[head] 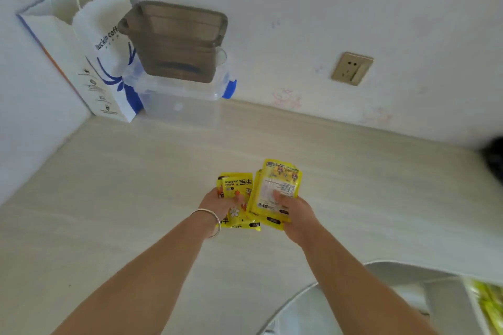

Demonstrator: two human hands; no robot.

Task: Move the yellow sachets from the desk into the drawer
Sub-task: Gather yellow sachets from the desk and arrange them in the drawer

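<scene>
Yellow plastic sachets [275,193] sit over the pale wooden worktop [136,185], held in 2 hands. Left hand [220,202] fingers curl around some; right hand [295,215] pinches others.

Glossy plastic sachets [275,193]; smooth, pale, faintly shiny worktop [136,185], perhaps laminate; matt paper bag [106,62]; clear plastic box [177,100].

Your left hand [217,205] grips some yellow sachets [236,190]. Your right hand [295,215] holds more above the desk [136,171].
</scene>
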